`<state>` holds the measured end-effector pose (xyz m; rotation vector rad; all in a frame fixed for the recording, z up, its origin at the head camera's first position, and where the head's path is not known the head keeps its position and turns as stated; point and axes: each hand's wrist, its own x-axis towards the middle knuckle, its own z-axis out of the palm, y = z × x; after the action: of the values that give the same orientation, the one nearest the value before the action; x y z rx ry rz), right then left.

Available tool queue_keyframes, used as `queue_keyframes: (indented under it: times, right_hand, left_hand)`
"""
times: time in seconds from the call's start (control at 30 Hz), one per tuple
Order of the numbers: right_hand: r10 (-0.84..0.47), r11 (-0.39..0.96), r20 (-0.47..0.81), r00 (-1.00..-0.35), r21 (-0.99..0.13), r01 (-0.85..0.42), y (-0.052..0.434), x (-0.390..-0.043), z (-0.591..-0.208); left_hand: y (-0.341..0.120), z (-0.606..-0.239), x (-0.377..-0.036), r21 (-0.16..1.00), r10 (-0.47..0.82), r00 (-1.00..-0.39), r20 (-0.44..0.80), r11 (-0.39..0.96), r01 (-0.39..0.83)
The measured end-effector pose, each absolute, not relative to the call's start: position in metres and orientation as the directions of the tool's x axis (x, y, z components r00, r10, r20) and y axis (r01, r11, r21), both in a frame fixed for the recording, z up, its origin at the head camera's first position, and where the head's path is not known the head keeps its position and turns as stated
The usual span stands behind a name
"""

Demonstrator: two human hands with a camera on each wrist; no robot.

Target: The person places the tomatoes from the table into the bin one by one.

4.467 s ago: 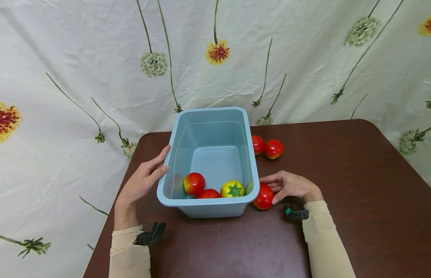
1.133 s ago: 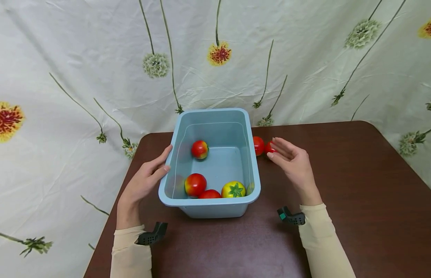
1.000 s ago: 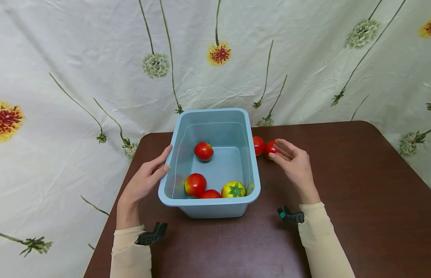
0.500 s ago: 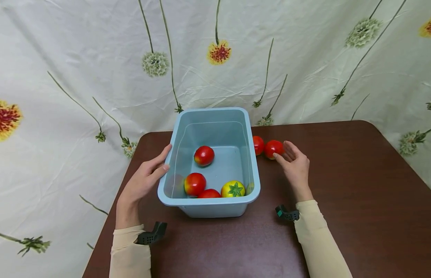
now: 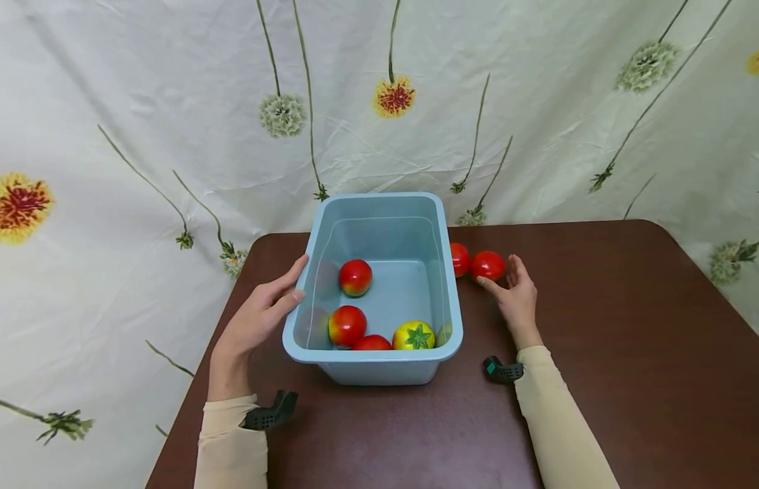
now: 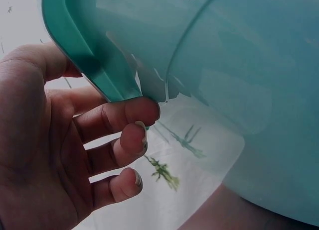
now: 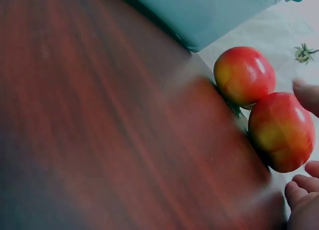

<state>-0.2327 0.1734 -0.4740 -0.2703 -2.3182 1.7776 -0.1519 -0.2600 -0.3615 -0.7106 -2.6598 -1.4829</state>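
My left hand (image 5: 257, 322) holds the left rim of a light-blue plastic bin (image 5: 374, 356); in the left wrist view its fingers curl under the rim (image 6: 89, 51). Inside the bin lie a red tomato (image 5: 355, 278) toward the back, another red tomato (image 5: 347, 326), a partly hidden tomato (image 5: 372, 343) and a yellow tomato (image 5: 414, 335) with a green star-shaped top. Right of the bin, my right hand (image 5: 517, 299) spreads thumb and fingers around a red tomato (image 5: 487, 265). In the right wrist view small gaps show between that tomato (image 7: 281, 133) and the fingers (image 7: 299, 190).
A second red tomato (image 5: 459, 259) sits between that one and the bin's right wall, partly hidden by the bin in the head view. Everything stands on a dark brown table (image 5: 599, 326). Behind it hangs a white cloth (image 5: 538, 102) with printed flowers.
The tomato beside the bin's front right corner is now inside the bin, where it has rolled and settled. My right hand has moved back to the far tomatoes; the left stays on the rim.
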Motion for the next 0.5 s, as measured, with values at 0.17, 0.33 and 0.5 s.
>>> queue_keyframes:
  times: [0.17, 0.33, 0.5]
  right_hand:
    - [0.255, 0.288, 0.069, -0.964, -0.957, 0.007, 0.1737, -0.2376, -0.4786]
    - [0.229, 0.327, 0.095, -0.969, -0.945, -0.015, 0.173, -0.2397, -0.48]
    - [0.216, 0.386, 0.119, -0.969, -0.922, -0.027, 0.1719, -0.2404, -0.4828]
  left_hand:
    - [-0.2601, -0.358, -0.1512, 0.801, 0.381, -0.898, 0.218, 0.456, 0.388]
    - [-0.2601, -0.3575, -0.1508, 0.805, 0.379, -0.899, 0.217, 0.451, 0.385]
    - [-0.2611, -0.3593, -0.1501, 0.814, 0.38, -0.902, 0.206, 0.445, 0.373]
